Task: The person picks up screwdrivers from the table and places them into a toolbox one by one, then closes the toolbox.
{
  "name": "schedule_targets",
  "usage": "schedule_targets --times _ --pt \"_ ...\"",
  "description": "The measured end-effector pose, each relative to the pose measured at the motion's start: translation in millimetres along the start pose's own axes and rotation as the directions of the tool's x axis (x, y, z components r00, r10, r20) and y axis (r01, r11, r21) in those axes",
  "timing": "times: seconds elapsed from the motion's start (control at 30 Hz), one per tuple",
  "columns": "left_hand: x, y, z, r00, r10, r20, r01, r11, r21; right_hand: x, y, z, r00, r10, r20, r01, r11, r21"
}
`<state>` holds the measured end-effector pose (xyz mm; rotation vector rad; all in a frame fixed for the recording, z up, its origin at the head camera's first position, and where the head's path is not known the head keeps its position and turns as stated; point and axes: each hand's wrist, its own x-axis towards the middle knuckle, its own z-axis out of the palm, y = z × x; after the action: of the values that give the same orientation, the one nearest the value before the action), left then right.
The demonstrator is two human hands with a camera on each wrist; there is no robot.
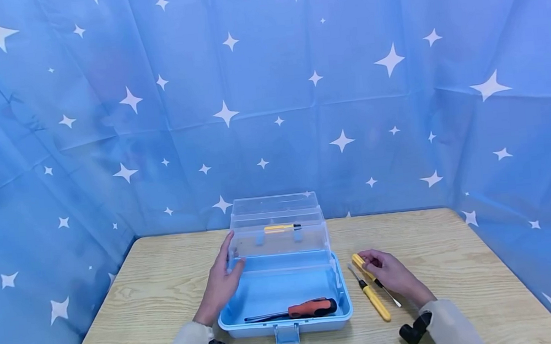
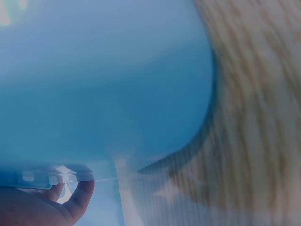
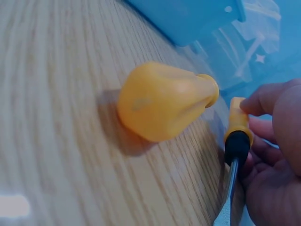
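A light blue toolbox point(image 1: 287, 290) stands on the table, its clear lid point(image 1: 282, 242) raised at the back. My left hand point(image 1: 219, 288) holds the box's left side by the hinge, fingers along the lid and thumb at the rim. To the right of the box, my right hand point(image 1: 390, 274) pinches the yellow handle of a slim screwdriver point(image 3: 236, 117) whose tip points toward me. A second yellow-handled screwdriver point(image 1: 376, 302) lies between that hand and the box. Inside the box, near its front wall, is a large red-and-black screwdriver point(image 1: 313, 308).
Another small yellow-and-black tool point(image 1: 276, 229) shows in the lid area. The box's front latch point(image 1: 287, 335) hangs down. A wooden table point(image 1: 165, 271) lies beneath everything, with a blue star-patterned curtain point(image 1: 272, 139) behind and at both sides.
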<state>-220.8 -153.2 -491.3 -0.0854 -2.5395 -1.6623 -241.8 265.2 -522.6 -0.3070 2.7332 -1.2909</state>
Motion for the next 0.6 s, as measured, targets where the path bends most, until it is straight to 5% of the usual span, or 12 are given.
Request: schedule_targets --times 0.6 --pt "-1.3 1.8 -0.5 1.000 -0.003 -0.004 0.003 1.000 0.010 1.2 3.6 -1.7 0.999 0.024 -0.028 -0.025 0.999 -0.023"
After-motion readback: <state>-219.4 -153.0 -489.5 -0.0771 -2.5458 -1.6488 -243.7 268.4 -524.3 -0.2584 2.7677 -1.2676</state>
